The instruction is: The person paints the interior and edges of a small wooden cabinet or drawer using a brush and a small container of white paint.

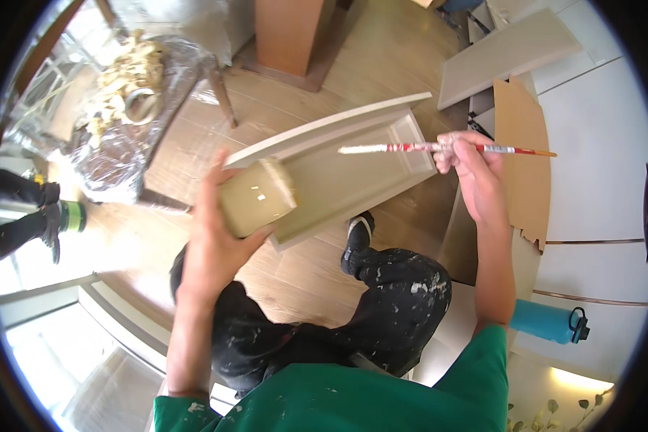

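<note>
My left hand [212,227] is wrapped round a squarish tub of beige paint [252,200], with fingers on its far side and thumb along its near side. Paint is smeared over the tub's right rim. In my right hand [471,162] is a slim paintbrush [410,147] with a red-and-white handle, gripped between thumb and fingers. Its pale, paint-coated bristles point left, apart from the tub. Below both hands lies a long beige panel with raised edges [338,176], like a drawer or cabinet door; the tub hides part of its left end.
A plastic-covered chair [115,162] at the left bears crumpled masking tape [133,68] and a tape roll [142,106]. Brown cardboard [522,158] and a blue bottle [543,320] lie on the white surface at right. Another person's legs [21,209] show at the left edge.
</note>
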`<action>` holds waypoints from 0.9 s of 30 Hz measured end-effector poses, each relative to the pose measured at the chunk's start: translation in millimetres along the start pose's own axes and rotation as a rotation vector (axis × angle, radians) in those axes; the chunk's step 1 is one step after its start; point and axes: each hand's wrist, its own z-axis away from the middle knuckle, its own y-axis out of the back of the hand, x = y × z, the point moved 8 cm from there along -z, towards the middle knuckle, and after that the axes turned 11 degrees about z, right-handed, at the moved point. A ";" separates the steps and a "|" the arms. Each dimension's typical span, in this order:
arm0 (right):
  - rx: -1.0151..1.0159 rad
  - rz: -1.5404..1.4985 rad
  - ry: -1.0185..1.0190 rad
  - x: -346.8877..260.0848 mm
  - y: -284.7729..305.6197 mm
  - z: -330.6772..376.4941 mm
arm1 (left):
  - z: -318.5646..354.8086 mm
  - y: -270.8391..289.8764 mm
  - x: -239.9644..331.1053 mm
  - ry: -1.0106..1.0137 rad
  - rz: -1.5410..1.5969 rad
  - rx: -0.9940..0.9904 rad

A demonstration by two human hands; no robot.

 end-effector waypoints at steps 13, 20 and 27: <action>-0.245 0.208 -0.048 -33.2 -120.4 47.2 | 26.0 -24.7 14.1 -0.196 0.113 -0.151; -0.212 0.192 -0.008 -43.2 -108.8 46.9 | 27.7 -22.5 29.7 -0.226 0.114 -0.167; -0.200 0.154 -0.027 -43.7 -94.6 43.5 | 27.4 -27.7 32.3 -0.190 0.136 -0.202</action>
